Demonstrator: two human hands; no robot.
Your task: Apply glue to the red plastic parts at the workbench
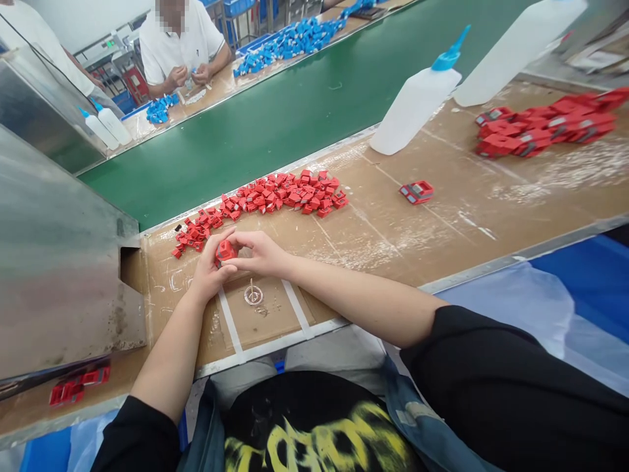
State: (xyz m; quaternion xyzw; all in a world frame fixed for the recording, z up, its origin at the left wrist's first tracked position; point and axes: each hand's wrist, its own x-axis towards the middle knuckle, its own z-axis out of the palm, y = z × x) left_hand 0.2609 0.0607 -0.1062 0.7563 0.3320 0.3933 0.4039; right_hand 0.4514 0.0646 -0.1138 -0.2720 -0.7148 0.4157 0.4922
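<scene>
Both my hands meet over the brown worktable (442, 216) and together grip one small red plastic part (225, 250). My left hand (210, 269) cups it from the left and below. From the right, my right hand (260, 252) pinches it with the fingertips. Just beyond the hands lies a long pile of several red parts (275, 196). A small metal ring fixture (253, 295) sits on the taped square of the table right below my hands.
A single red part (417, 191) lies to the right, another red pile (545, 124) at far right. Two white squeeze bottles (417, 98) stand by the green conveyor belt (275, 111). A steel housing (54, 262) fills the left. Across the belt a person (181, 46) handles blue parts.
</scene>
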